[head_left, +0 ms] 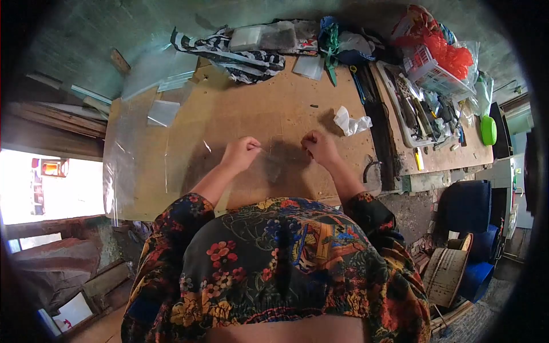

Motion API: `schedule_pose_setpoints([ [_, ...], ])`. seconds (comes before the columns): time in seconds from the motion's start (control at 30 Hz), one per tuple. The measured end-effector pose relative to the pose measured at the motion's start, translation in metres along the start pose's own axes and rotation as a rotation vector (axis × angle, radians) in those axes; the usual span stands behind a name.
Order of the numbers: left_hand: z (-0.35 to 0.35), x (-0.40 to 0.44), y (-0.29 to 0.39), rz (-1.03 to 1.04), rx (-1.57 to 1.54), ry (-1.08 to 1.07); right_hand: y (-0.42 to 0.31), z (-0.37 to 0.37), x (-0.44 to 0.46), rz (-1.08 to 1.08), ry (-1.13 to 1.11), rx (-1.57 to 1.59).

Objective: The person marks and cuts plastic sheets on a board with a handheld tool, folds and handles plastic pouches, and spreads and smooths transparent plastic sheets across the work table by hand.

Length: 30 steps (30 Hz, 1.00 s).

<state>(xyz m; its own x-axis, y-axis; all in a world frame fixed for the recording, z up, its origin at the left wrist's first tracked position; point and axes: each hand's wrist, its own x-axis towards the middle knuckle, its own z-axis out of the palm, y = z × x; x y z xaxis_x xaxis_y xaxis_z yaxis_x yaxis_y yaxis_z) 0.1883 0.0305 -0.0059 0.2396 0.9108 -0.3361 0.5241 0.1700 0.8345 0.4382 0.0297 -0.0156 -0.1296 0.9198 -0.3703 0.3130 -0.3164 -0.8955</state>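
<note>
My left hand is held over the wooden table, thumb and fingers pinched together. A faint, thin, see-through edge shows at its fingertips, too unclear to name. Level with it on the other side, my right hand has its fingers curled closed; what they grip, if anything, is hidden. The two hands are apart, with a hazy patch and shadows on the board between them. A crumpled white tissue lies just beyond my right hand. Clear plastic sheeting covers the table's left side.
A small clear sheet lies at the back left. Black-and-white striped cloth sits along the back. At right are a tool tray, a white basket with red bags, a green container and a blue chair.
</note>
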Motion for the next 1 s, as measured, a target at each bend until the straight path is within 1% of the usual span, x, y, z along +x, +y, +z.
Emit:
schedule_pose_setpoints([
  [0.03,-0.009,-0.002,-0.007,0.048,0.200,0.060,0.004,0.002,0.005,-0.044,0.041,-0.147],
  [0.07,-0.016,-0.004,-0.013,0.097,0.400,0.121,0.008,0.004,0.009,-0.042,0.038,-0.146],
  [0.1,-0.020,-0.007,-0.011,0.092,0.401,0.119,0.010,0.007,0.012,-0.145,0.077,-0.300],
  [0.13,-0.026,-0.013,-0.005,0.072,0.642,0.173,0.007,0.010,0.012,-0.249,0.115,-0.454],
  [0.17,-0.030,-0.018,0.000,0.049,0.882,0.226,0.005,0.013,0.011,-0.248,0.111,-0.455],
  [0.2,-0.031,-0.020,0.002,0.043,0.880,0.227,-0.004,0.016,0.004,-0.261,0.254,-0.542],
  [0.23,-0.030,-0.020,0.005,0.202,0.992,0.339,-0.011,0.018,-0.002,-0.273,0.398,-0.628],
  [0.27,-0.027,-0.019,0.008,0.367,1.100,0.452,-0.013,0.018,-0.007,-0.274,0.395,-0.630],
  [0.3,-0.021,-0.017,0.008,0.365,1.098,0.451,-0.013,0.018,-0.012,-0.419,0.437,-0.751],
  [0.33,-0.013,-0.015,0.008,0.453,1.017,0.343,-0.011,0.020,-0.018,-0.562,0.477,-0.871],
  [0.37,-0.005,-0.012,0.007,0.539,0.932,0.233,-0.005,0.025,-0.025,-0.556,0.477,-0.871],
  [0.43,0.014,-0.007,0.008,0.541,0.899,0.211,0.008,0.036,-0.039,-0.527,0.247,-0.940],
  [0.53,0.027,0.001,0.004,0.500,0.897,0.169,0.013,0.042,-0.058,-0.557,0.227,-0.964],
  [0.63,0.029,0.006,0.001,0.482,0.947,0.125,0.016,0.043,-0.059,-0.499,0.199,-0.969],
  [0.7,0.029,0.008,0.002,0.412,0.953,0.121,0.015,0.042,-0.060,-0.492,0.206,-0.969],
  [0.83,0.028,0.008,0.003,0.395,0.968,0.088,0.010,0.041,-0.061,-0.462,0.203,-0.959],
  [0.9,0.028,0.007,0.008,0.338,1.001,0.033,0.009,0.041,-0.062,-0.442,0.217,-0.973],
  [1.0,0.032,0.009,0.005,0.334,1.005,0.056,0.011,0.042,-0.061,-0.415,0.238,-0.984],
])
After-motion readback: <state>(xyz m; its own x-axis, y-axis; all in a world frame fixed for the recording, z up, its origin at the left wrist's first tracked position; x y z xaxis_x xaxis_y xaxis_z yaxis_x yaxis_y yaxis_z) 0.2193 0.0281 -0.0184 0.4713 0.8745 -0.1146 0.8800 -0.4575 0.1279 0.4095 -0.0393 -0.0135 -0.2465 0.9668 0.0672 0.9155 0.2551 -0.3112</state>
